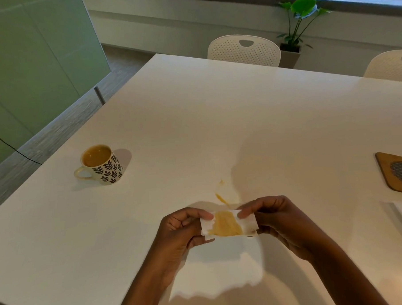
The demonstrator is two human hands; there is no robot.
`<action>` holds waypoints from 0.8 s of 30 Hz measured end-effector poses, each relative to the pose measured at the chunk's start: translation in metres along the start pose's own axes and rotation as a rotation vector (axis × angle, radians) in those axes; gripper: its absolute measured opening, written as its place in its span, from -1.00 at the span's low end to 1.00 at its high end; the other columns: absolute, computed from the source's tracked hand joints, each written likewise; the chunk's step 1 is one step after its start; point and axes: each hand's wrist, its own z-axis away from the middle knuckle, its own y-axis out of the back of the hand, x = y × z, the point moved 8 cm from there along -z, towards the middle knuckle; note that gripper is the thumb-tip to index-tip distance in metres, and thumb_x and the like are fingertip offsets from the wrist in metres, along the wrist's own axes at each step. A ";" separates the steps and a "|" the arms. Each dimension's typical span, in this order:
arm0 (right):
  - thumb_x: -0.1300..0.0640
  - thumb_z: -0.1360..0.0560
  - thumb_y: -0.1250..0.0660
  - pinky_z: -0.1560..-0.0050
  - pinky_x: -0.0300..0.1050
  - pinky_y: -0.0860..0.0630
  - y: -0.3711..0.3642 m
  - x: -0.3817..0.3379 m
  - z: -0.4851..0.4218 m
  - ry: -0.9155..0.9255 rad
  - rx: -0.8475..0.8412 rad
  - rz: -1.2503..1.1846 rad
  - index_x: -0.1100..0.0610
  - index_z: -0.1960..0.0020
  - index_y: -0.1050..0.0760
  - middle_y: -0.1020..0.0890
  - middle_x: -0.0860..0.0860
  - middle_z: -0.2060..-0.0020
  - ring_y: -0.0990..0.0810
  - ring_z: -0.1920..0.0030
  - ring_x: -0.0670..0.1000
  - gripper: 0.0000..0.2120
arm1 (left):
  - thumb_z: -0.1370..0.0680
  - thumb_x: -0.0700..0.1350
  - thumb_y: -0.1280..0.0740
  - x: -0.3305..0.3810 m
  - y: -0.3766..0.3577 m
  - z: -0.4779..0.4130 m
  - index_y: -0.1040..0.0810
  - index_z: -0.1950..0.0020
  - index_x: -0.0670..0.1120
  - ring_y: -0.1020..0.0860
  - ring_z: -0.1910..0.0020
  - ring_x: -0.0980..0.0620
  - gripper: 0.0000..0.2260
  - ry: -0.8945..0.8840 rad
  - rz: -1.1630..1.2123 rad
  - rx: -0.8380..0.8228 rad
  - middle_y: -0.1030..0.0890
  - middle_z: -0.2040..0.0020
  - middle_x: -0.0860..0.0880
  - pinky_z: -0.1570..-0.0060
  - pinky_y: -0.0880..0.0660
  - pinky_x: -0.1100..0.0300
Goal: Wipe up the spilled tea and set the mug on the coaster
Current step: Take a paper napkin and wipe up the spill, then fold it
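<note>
A cream mug (102, 166) with a dark leaf pattern stands upright at the left of the white table (217, 119), full of tea, its handle pointing left. A folded white tissue (227, 224) with a large tea-coloured stain is held above the table near the front edge. My left hand (180, 231) pinches its left side and my right hand (274, 216) pinches its right side. Just beyond the tissue a thin streak and a small drop of spilled tea (220, 197) lie on the table. A wooden coaster (396, 172) with a grey ribbed centre sits at the right edge.
Two white perforated chairs (244, 50) (389, 67) stand at the table's far side. A potted plant (294, 33) is by the window wall. Green glass panels (30, 67) line the left. The table's left edge drops to grey flooring.
</note>
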 end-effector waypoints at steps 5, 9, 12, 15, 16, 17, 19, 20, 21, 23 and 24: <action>0.38 -0.61 -0.29 -0.13 -0.02 -0.68 -0.001 0.001 0.003 -0.025 -0.096 0.071 0.27 -0.10 -0.76 -0.76 0.23 -0.16 -0.74 -0.19 0.22 -0.73 | -0.66 -0.48 -0.29 0.003 0.002 -0.002 -0.84 0.03 -0.16 -0.82 -0.03 -0.16 -0.63 -0.035 -0.126 -0.067 -0.82 -0.07 -0.26 0.04 -0.74 0.12; 0.15 -0.58 -0.30 -0.11 -0.02 -0.65 -0.001 0.001 0.001 -0.040 -0.106 0.021 0.30 -0.10 -0.74 -0.76 0.22 -0.09 -0.72 -0.09 0.17 -0.69 | -0.66 -0.44 -0.29 0.005 0.003 -0.004 -0.85 -0.04 -0.12 -0.80 -0.12 -0.19 -0.63 -0.049 -0.206 -0.105 -0.83 -0.12 -0.18 -0.06 -0.73 0.12; 0.07 -0.55 -0.52 -0.03 -0.11 -0.64 -0.001 0.004 -0.003 -0.028 -0.065 0.086 0.21 -0.06 -0.75 -0.76 0.14 0.04 -0.70 0.04 0.05 -0.79 | -0.58 -0.23 -0.36 0.003 0.003 -0.008 -0.85 -0.09 -0.08 -0.78 -0.11 -0.25 -0.74 -0.052 -0.224 -0.091 -0.83 -0.11 -0.13 -0.13 -0.74 0.04; 0.24 -0.58 -0.53 0.06 -0.20 -0.62 0.004 0.008 -0.008 -0.010 0.029 0.204 0.11 -0.04 -0.78 -0.77 0.00 0.13 -0.68 0.12 -0.06 -0.91 | -0.60 -0.21 -0.36 -0.001 0.004 -0.014 -0.85 -0.11 -0.03 -0.73 0.12 -0.02 -0.73 -0.050 -0.278 -0.067 -0.80 0.12 -0.03 -0.09 -0.73 0.06; 0.27 -0.57 -0.53 0.08 -0.22 -0.62 0.006 0.008 -0.010 0.002 0.069 0.247 0.07 -0.02 -0.79 -0.78 -0.02 0.15 -0.68 0.16 -0.06 -0.87 | -0.64 -0.25 -0.36 -0.004 0.004 -0.017 -0.85 -0.11 -0.02 -0.74 0.10 0.00 -0.72 -0.046 -0.304 -0.055 -0.79 0.13 -0.08 -0.08 -0.73 0.07; 0.27 -0.55 -0.55 0.10 -0.24 -0.63 0.008 0.008 -0.012 0.023 0.119 0.306 0.04 0.00 -0.80 -0.78 -0.02 0.18 -0.69 0.19 -0.04 -0.85 | -0.68 -0.29 -0.34 -0.007 0.006 -0.021 -0.85 -0.11 0.00 -0.76 0.03 -0.06 -0.69 -0.040 -0.342 -0.036 -0.79 0.06 -0.17 -0.10 -0.74 0.04; 0.26 -0.49 -0.61 0.14 -0.26 -0.63 0.013 0.006 -0.016 0.080 0.233 0.434 -0.02 0.05 -0.80 -0.76 0.00 0.23 -0.69 0.25 0.03 -0.81 | -0.71 -0.31 -0.31 -0.011 0.010 -0.028 -0.85 -0.09 0.05 -0.79 0.01 -0.13 -0.63 -0.035 -0.460 0.006 -0.80 0.01 -0.18 -0.15 -0.75 -0.03; 0.27 -0.45 -0.63 0.16 -0.29 -0.61 0.014 0.007 -0.017 0.104 0.282 0.476 -0.04 0.06 -0.80 -0.74 0.00 0.26 -0.67 0.28 0.02 -0.79 | -0.71 -0.31 -0.31 -0.013 0.010 -0.032 -0.85 -0.07 0.08 -0.78 0.09 -0.05 -0.62 -0.035 -0.521 0.018 -0.80 0.08 -0.09 -0.13 -0.75 -0.02; 0.28 -0.43 -0.65 0.19 -0.33 -0.58 0.014 0.010 -0.020 0.119 0.320 0.506 -0.05 0.05 -0.80 -0.72 -0.02 0.28 -0.64 0.30 -0.03 -0.75 | -0.70 -0.30 -0.32 -0.012 0.009 -0.034 -0.85 -0.05 0.09 -0.76 0.19 0.05 -0.63 -0.043 -0.572 0.023 -0.78 0.16 0.02 -0.06 -0.74 0.05; 0.28 -0.39 -0.67 0.20 -0.38 -0.56 0.015 0.015 -0.025 0.128 0.378 0.561 -0.08 0.01 -0.79 -0.73 -0.05 0.26 -0.65 0.29 -0.09 -0.70 | -0.68 -0.29 -0.37 -0.008 0.004 -0.039 -0.84 -0.03 0.06 -0.71 0.28 0.19 -0.68 -0.099 -0.666 0.027 -0.76 0.20 0.18 0.12 -0.68 0.24; 0.26 -0.39 -0.68 0.18 -0.40 -0.55 0.016 0.016 -0.027 0.137 0.400 0.594 -0.08 0.00 -0.79 -0.73 -0.06 0.24 -0.67 0.23 -0.12 -0.69 | -0.67 -0.28 -0.40 -0.004 0.001 -0.042 -0.84 -0.04 0.03 -0.71 0.28 0.22 -0.73 -0.138 -0.720 0.034 -0.76 0.18 0.21 0.15 -0.66 0.30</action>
